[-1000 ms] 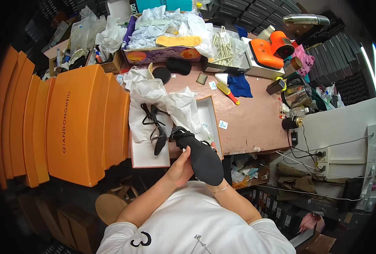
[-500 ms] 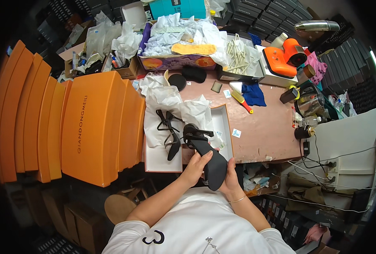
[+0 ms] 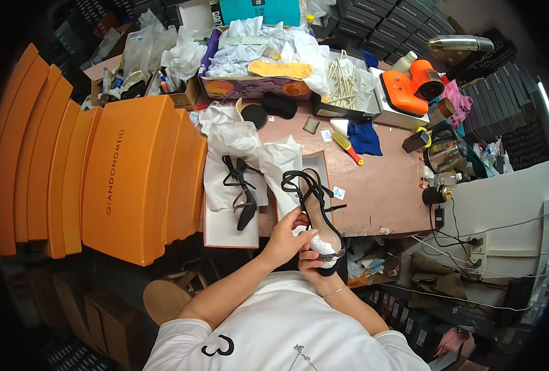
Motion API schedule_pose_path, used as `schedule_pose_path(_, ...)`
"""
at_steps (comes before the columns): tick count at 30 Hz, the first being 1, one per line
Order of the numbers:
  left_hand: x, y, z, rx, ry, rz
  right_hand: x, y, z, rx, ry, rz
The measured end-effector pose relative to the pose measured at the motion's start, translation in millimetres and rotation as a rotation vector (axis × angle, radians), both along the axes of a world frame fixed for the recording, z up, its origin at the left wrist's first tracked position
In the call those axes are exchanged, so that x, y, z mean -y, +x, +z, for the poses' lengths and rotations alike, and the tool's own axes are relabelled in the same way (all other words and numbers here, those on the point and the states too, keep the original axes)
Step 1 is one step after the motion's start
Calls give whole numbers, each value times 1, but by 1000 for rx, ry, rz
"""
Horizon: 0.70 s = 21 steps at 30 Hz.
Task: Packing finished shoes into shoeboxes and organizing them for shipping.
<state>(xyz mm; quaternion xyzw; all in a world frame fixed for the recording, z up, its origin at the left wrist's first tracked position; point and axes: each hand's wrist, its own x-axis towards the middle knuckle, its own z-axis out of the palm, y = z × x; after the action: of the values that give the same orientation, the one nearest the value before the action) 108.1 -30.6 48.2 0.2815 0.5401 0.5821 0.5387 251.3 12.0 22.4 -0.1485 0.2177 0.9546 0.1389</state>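
Observation:
A black strappy sandal is held in front of my body, its pale insole facing up and its toe pointing toward me. White tissue sits in its toe under a glittery band. My left hand is closed at the sandal's inner side, fingertips by the tissue. From below, my right hand grips the toe end, partly hidden by the shoe. A matching black heeled sandal lies to the left on white tissue paper in an open shoe box with a white inside.
Stacked orange shoe boxes stand at the left. Across the pink table lie a brush with a red-yellow handle, a blue cloth and a black round pad. Behind are a tissue-filled carton and an orange device.
The held sandal has turned over, from black sole up to insole and straps up. My left hand has shifted to its side, and my right hand now holds the toe from beneath.

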Motion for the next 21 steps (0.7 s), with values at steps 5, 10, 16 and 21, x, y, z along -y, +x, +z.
schedule_pose_path(5,1,4,-15,-262,51,6,0,1,-2,116,71,4)
schedule_pose_path(10,3,-1,3,430,26,-46,-18,-3,22,697,1239,118)
schedule_pose_path(16,-21,-31,4,618,114,120,-121,6,43,877,1862,322)
schedule_pose_path(21,-70,-28,-14,777,103,145,-224,-10,8,1116,1919,346)
